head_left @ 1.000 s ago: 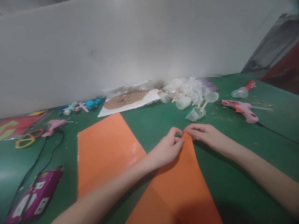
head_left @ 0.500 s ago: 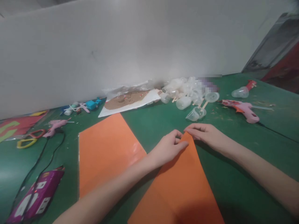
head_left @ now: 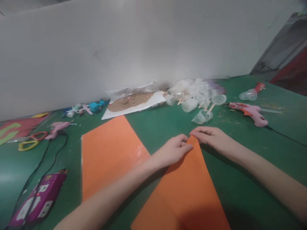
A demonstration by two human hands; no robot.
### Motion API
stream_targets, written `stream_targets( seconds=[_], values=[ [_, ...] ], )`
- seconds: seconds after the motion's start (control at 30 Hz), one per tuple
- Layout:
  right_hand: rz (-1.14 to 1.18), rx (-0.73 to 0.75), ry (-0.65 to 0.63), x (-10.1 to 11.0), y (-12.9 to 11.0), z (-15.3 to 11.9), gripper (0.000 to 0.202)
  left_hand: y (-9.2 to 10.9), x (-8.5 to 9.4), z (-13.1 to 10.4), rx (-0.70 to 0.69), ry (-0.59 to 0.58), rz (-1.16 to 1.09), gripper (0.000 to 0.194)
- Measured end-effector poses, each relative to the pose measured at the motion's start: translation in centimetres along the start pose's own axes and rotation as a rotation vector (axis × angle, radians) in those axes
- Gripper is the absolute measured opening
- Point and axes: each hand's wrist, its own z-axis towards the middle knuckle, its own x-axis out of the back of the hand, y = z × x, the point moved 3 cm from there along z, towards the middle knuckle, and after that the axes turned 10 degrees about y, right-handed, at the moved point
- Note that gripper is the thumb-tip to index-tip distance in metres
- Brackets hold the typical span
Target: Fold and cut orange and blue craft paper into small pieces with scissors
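An orange sheet lies at the front centre, its narrow far corner between my two hands. My left hand grips the sheet's left edge near that corner, thumb on top. Fingers of my right hand pinch the tip of the corner from the right. A crease or overlapping layer shows on the sheet's lower left part. To the left, another stack of orange sheets in a clear sleeve lies flat, partly under my left forearm.
Along the wall are a sheet with brown sand, plastic cups and blue items. Pink glue guns lie right and left. Scissors and a purple power strip with cords sit at the left.
The view has shifted very slightly. Both hands keep their hold at the corner of the orange sheet, with hardly any movement.
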Motion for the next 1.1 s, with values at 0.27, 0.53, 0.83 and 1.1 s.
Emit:
stream_targets(
  seconds=[0.27, 0.53, 0.83, 1.1],
  values=[
    [0.042, 0.000, -0.017, -0.12, -0.07, -0.12, 0.038, 0.13, 0.02, 0.02, 0.017, -0.002, 0.027, 0.019],
    [0.087, -0.058, 0.004, -0.10, 0.03, -0.04, 0.039, -0.23, 0.22, 0.35, -0.006, 0.025, 0.090, 0.023],
    [0.139, -0.058, -0.058, -0.27, 0.03, 0.30, 0.038, 0.08, 0.20, 0.13, -0.002, 0.040, 0.086, 0.022],
    [0.090, -0.012, -0.061, -0.41, -0.35, 0.00, 0.037, -0.09, 0.19, 0.07, -0.009, 0.038, 0.068, 0.022]
  ],
)
